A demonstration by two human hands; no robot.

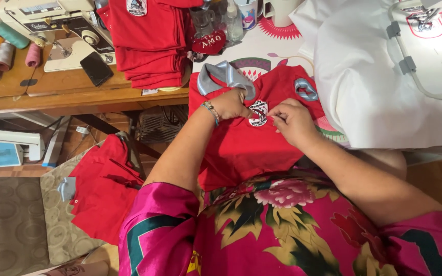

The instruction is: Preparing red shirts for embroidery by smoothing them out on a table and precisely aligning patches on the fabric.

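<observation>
1. A red shirt (241, 148) with a grey collar (226, 76) lies spread on the table edge at the middle of the view, hanging down toward the person's lap.
2. A round white badge (259, 112) sits on the shirt's chest, between the two hands.
3. The left hand (231, 105) rests on the shirt at 9 o'clock of the badge, fingers curled and pressing the cloth beside it; a bracelet (211, 111) circles the wrist.
4. The right hand (293, 121) lies at 3 o'clock of the badge, its fingertips (273, 113) pinched together at the badge's edge; what they pinch is too small to tell.
5. A stack of folded red shirts (152, 46) stands at 11 o'clock of the badge, on a wooden table (78, 92).
6. A sewing machine (62, 25) and thread spools (6, 51) sit at 10 o'clock, a black phone (96, 68) just beside the machine.
7. White cloth (384, 97) clamped in an embroidery hoop (410, 66) lies at 2 o'clock.
8. A cup (248, 13) stands at 12 o'clock; what it holds cannot be seen.
9. Another red shirt (103, 189) lies on a cushioned seat (52, 214) at 8 o'clock.
</observation>
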